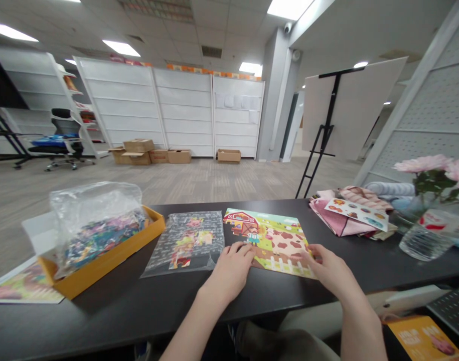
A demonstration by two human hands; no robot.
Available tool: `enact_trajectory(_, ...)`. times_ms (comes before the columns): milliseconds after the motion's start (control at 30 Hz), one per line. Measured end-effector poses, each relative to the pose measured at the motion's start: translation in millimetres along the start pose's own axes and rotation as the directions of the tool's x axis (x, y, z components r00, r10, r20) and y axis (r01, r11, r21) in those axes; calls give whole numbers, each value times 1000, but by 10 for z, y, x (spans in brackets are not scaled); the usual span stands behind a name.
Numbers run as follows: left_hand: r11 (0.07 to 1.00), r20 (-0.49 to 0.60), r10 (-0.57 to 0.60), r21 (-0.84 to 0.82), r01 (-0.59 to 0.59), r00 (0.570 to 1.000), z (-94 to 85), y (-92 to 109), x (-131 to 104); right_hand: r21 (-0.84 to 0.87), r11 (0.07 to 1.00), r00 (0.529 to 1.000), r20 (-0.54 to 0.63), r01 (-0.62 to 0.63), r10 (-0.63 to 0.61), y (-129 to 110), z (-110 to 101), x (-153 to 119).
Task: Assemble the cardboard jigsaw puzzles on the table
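A partly assembled jigsaw puzzle [287,238] with a red barn, a spotted cow and a white fence lies flat on the black table. Its left side has a jagged, open outline. My left hand [233,265] rests palm down at the puzzle's lower left, fingers lying flat and close together. At the right edge, my right hand [327,265] has its fingers curled and pinching the puzzle's border; the fingertips are partly hidden. To the left, a clear plastic bag [159,258] lies with several loose puzzle pieces [193,240] on it.
A yellow box [96,273] holding a plastic bag of pieces [101,238] stands at left, beside a printed picture sheet [29,286]. At right are folded cloths [334,220], a sticker sheet [359,213], a water bottle [427,238] and pink flowers [425,164].
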State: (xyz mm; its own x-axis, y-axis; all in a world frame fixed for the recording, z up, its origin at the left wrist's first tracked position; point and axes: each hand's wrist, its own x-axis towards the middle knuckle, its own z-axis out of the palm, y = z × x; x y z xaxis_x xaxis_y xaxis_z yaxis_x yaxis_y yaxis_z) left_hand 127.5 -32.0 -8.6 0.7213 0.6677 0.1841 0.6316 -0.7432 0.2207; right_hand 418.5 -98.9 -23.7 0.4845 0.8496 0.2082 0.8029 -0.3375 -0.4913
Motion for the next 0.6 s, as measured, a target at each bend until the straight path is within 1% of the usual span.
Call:
enact_trajectory(100,998,21,-61,-16,61,998,-72,-142,-49,48,999,997,73,10,-14,-73,-18,-55)
enact_trajectory(200,992,38,-126,-3,126,991,-147,-199,-92,52,998,995,87,48,-53,-184,-6,-61)
enact_trajectory(267,989,31,-149,15,148,988,-174,-183,-118,51,991,988,85,124,-128,-272,28,-48)
enact_trajectory(367,995,-5,-103,14,103,995,-163,-119,-155,57,971,965,108,232,-237,-379,104,-31)
enact_trajectory(467,998,-42,-62,-1,62,997,-111,-73,-178,63,964,955,133,257,-263,-418,169,-19)
enact_trajectory(533,996,-55,-93,0,93,994,-85,-68,-182,64,962,953,136,265,-272,-418,197,-6)
enact_trajectory(600,992,-48,-128,5,128,991,-87,-70,-185,53,962,955,113,268,-273,-419,218,12)
